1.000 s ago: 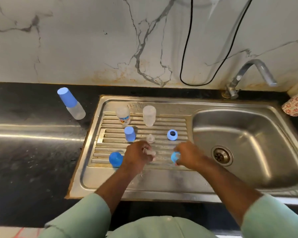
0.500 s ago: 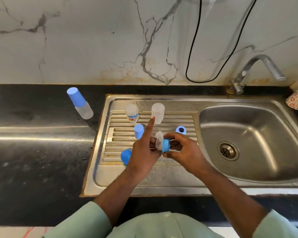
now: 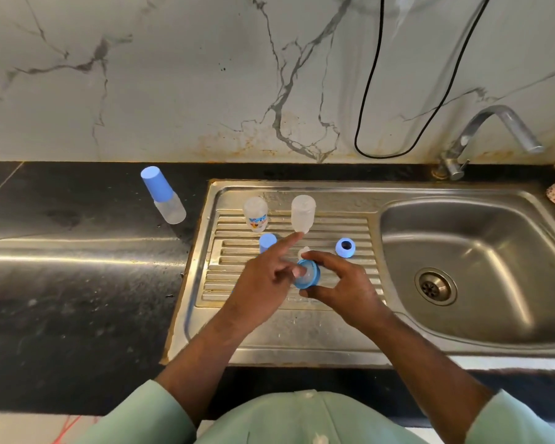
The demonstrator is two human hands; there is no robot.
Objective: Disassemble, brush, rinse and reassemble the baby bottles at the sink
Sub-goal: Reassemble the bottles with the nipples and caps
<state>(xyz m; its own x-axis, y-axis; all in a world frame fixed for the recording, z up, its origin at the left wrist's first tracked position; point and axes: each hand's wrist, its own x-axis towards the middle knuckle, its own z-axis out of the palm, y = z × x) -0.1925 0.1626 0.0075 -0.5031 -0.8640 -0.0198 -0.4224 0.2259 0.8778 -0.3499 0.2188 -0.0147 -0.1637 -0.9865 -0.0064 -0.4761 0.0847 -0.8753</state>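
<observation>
Both hands meet above the ribbed steel drainboard [image 3: 350,225] of the sink. Right hand [image 3: 343,291]: thumb and fingers curled round a blue plastic screw ring [image 3: 308,274], held tilted, open side toward the left hand. Left hand [image 3: 263,283]: forefinger straight and pointing away, other fingers pinching the clear silicone teat [image 3: 300,272] seated in the ring.

On the drainboard beyond: two clear bottle bodies [image 3: 256,213] standing, one printed; a blue cap [image 3: 267,242]; a second blue ring [image 3: 345,247]. A capped bottle [image 3: 163,195] stands on the black desk [image 3: 77,283], left of the sink.
</observation>
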